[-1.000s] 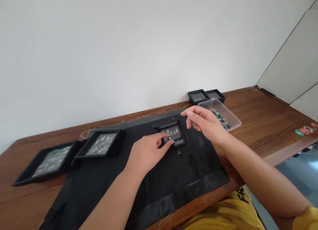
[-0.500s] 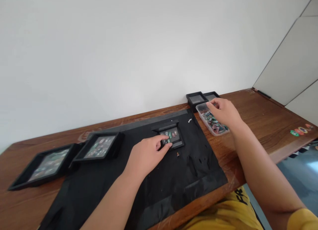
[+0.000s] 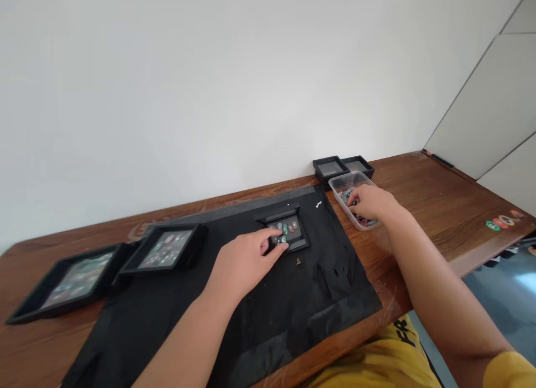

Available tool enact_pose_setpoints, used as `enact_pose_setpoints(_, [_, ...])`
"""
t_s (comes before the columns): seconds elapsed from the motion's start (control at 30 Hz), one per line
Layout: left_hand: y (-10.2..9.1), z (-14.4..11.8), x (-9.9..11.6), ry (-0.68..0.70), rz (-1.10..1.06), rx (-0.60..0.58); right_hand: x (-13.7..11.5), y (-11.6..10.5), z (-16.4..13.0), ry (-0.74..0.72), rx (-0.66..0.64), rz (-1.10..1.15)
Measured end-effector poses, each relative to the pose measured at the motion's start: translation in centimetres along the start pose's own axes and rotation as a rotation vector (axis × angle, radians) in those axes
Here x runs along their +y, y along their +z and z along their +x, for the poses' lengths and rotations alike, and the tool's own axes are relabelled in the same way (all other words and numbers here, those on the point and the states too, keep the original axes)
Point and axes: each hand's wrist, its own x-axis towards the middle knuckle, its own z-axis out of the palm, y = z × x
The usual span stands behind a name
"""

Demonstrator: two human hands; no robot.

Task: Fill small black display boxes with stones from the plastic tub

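Note:
A small black display box (image 3: 300,242) with several green and reddish stones in it lies on a black mat (image 3: 268,310). My left hand (image 3: 243,262) rests at its near left corner, fingertips touching the box's edge. My right hand (image 3: 371,202) reaches into a clear plastic tub (image 3: 340,182) of small coloured stones on the right; its fingers curl down among the stones. Whether they grip one is hidden. One tiny stone (image 3: 298,260) lies loose on the mat, just in front of the box.
Two larger black framed boxes (image 3: 167,247) (image 3: 71,279) with stones stand at the left. Two small empty black boxes (image 3: 330,167) (image 3: 357,164) sit against the wall behind the tub. Coloured round stickers (image 3: 500,221) mark the wooden table's right edge.
My right hand has moved from above the small display box over to the plastic tub and dipped its fingers in. My left hand has stayed at the box.

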Motion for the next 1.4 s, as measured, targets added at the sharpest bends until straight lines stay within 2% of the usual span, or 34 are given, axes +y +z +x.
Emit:
enact_pose_setpoints(0.27, [-0.1, 0.1, -0.5, -0.002, -0.029, 0.023, -0.3, 0.2, 0.2, -0.012, -0.02, 0.013])
enact_pose_setpoints(0.4, [-0.1, 0.1, -0.7, 0.019, -0.062, 0.033, -0.4, 0.4, 0.2, -0.033, 0.037, 0.015])
enact_pose_setpoints(0.67, [-0.7, 0.4, -2.5, 0.116, -0.115, -0.03, -0.7, 0.6, 0.3, -0.08, 0.015, 0.001])
enact_pose_setpoints(0.77, [-0.7, 0.5, -3.0, 0.111, -0.113, -0.031, -0.6, 0.7, 0.5, -0.095, 0.013, -0.012])
enact_pose_setpoints(0.97, [-0.6, 0.5, -2.8, 0.099, -0.107, -0.01, -0.6, 0.8, 0.7, -0.079, 0.013, -0.017])
enact_pose_setpoints(1.17, [-0.4, 0.4, -2.5, 0.162, -0.102, -0.041, -0.6, 0.9, 0.7, -0.11, 0.013, 0.046])
enact_pose_setpoints(1.4, [-0.2, 0.4, -2.5, 0.185, -0.16, 0.021, -1.0, 0.5, 0.0, -0.173, 0.013, 0.071])
